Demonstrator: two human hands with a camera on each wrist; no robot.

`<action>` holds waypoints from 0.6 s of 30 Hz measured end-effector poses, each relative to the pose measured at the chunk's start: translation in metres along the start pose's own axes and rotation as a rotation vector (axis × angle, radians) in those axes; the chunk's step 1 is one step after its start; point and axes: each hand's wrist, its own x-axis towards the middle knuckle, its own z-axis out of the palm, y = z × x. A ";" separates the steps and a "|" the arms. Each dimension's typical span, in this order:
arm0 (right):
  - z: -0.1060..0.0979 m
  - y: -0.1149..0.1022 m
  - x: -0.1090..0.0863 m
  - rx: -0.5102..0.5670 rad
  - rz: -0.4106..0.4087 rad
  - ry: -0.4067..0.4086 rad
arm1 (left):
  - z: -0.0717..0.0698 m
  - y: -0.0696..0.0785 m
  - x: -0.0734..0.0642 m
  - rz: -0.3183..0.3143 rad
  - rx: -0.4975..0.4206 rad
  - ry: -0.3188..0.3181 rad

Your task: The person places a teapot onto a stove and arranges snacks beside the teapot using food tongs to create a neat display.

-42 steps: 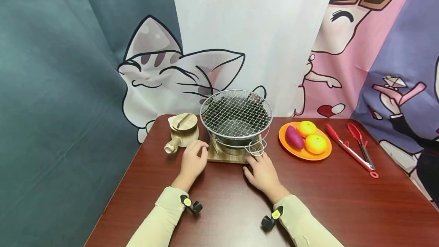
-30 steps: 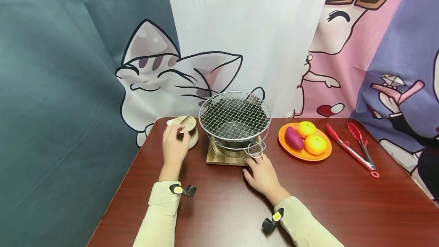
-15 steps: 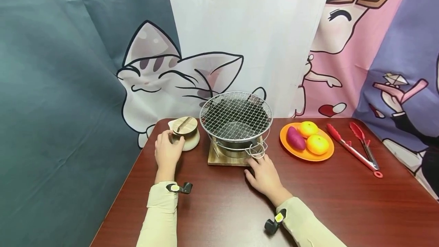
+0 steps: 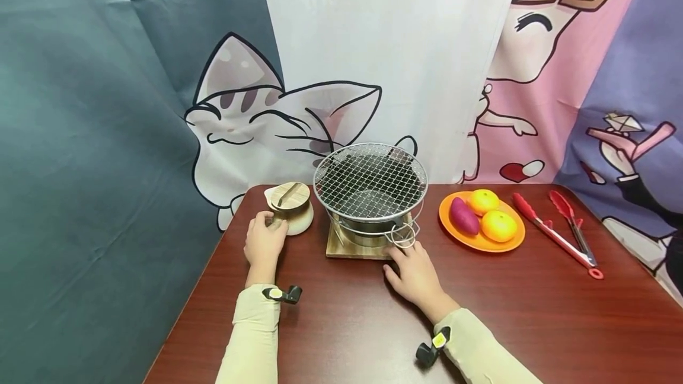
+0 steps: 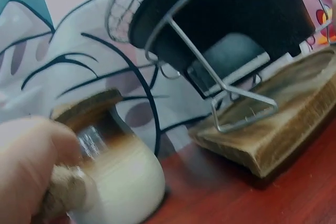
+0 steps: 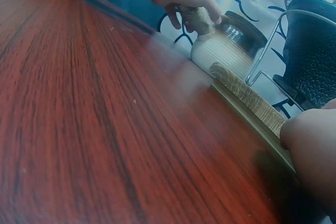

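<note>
A cream and brown side-handled teapot [image 4: 301, 219] stands at the table's back left, its flat wooden lid [image 4: 290, 195] on top. My left hand [image 4: 264, 246] grips its side handle [image 5: 67, 192], fingers bent around it in the right wrist view. Right of the teapot is a dark tabletop grill [image 5: 226, 30] in a wire stand, with a round mesh grate [image 4: 370, 179] on top and a wooden board [image 4: 347, 249] underneath. At the board's front right, below some wire rings [image 4: 402, 234], my right hand [image 4: 416, 277] rests its loosely bent fingers; their tips are partly hidden.
An orange plate [image 4: 482, 247] carries a purple sweet potato [image 4: 464, 216] and two oranges [image 4: 498, 226], right of the grill. Red-tipped tongs [image 4: 565, 243] lie spread beyond it. A printed curtain [image 4: 395, 46] hangs behind the table.
My left hand has moved left from between the teapot and the grill, passed over the teapot's front, and taken hold of its handle. The right hand has stayed at the board.
</note>
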 end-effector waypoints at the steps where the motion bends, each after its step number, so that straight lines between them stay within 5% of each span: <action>1: 0.000 0.000 0.000 -0.002 -0.003 0.005 | -0.002 0.001 0.000 -0.015 0.014 -0.029; 7: 0.000 0.002 0.002 -0.009 -0.011 0.018 | -0.010 0.007 0.004 -0.048 0.114 -0.123; 13: -0.001 0.000 0.000 0.006 0.006 -0.006 | -0.011 0.005 0.004 -0.026 0.191 -0.107; 18: -0.002 -0.001 0.000 0.007 0.016 -0.018 | -0.009 0.003 0.005 0.009 0.163 -0.080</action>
